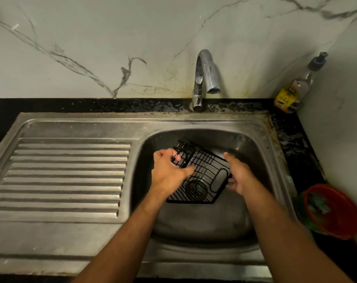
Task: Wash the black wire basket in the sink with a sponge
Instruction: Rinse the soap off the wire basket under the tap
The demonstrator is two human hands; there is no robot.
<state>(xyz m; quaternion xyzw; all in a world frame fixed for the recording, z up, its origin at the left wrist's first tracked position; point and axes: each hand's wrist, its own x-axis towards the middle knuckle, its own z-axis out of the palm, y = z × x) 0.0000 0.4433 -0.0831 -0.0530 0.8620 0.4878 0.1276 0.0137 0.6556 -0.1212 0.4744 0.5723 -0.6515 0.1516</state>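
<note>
Both hands hold the black wire basket (202, 172) tilted over the sink (261, 160) drain: left hand (169, 172) grips its left rim, right hand (239, 176) its right edge. No sponge in hand, tap (206, 76) dry; scrubbing seems not yet begun.

The black wire basket (202, 172) I'm washing is a small rectangular rack of thin dark wires, with a grid base and low sides. It sits tilted inside the steel sink (196, 221) bowl, its open side facing up toward me, one corner pointing at the near wall. Through the grid I can see the round drain. An oval loop is set in its right end. No sponge shows on it.
</note>
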